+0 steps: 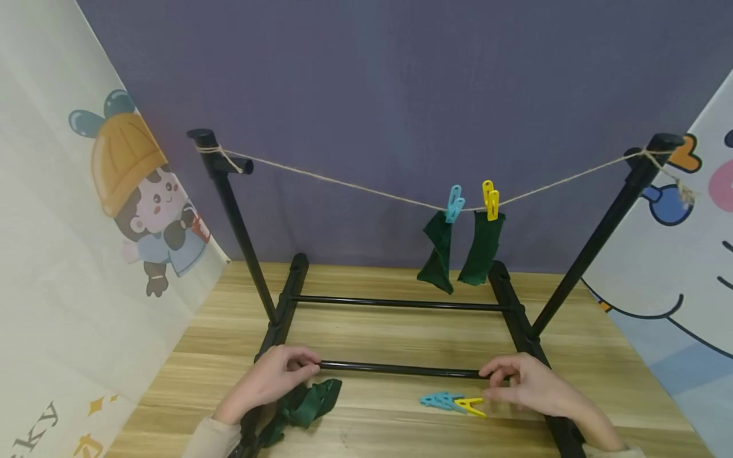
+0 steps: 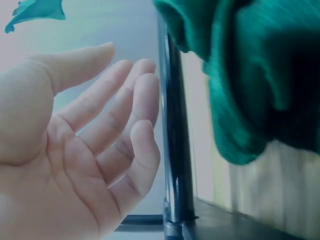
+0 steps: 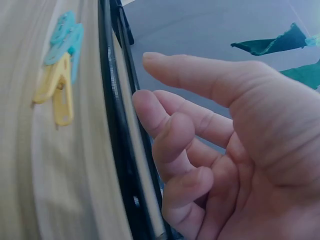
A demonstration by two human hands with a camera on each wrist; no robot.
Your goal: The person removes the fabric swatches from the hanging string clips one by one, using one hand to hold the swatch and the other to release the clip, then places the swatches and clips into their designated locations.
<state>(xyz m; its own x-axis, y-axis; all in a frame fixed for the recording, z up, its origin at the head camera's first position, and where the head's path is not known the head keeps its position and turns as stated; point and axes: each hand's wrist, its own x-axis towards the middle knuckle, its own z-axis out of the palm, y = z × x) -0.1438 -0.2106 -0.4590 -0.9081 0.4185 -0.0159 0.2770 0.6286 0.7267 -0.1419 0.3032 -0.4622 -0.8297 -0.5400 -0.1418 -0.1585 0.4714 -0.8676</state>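
Observation:
My left hand [image 1: 280, 375] hovers by the left end of the front crossbar [image 1: 395, 367], fingers loosely bent with nothing in them. Just below it a crumpled dark green cloth [image 1: 309, 404] lies over the rack's left foot. At the bar's other end is my right hand [image 1: 529, 385], its fingers relaxed and holding nothing. Left of that hand, blue clothespins [image 1: 442, 400] and a yellow clothespin [image 1: 472, 406] lie together on the table. Two green cloth pieces hang from the string [image 1: 343, 183], one under a blue clothespin [image 1: 455, 205], the other under a yellow clothespin [image 1: 490, 200].
The black rack has a left post [image 1: 237, 222] and a right post [image 1: 601, 235], with the string tied near their tops. Its feet and a rear crossbar [image 1: 395, 303] rest on the wooden table [image 1: 372, 432]. A grey-blue backdrop [image 1: 343, 83] stands behind, with printed panels at both sides.

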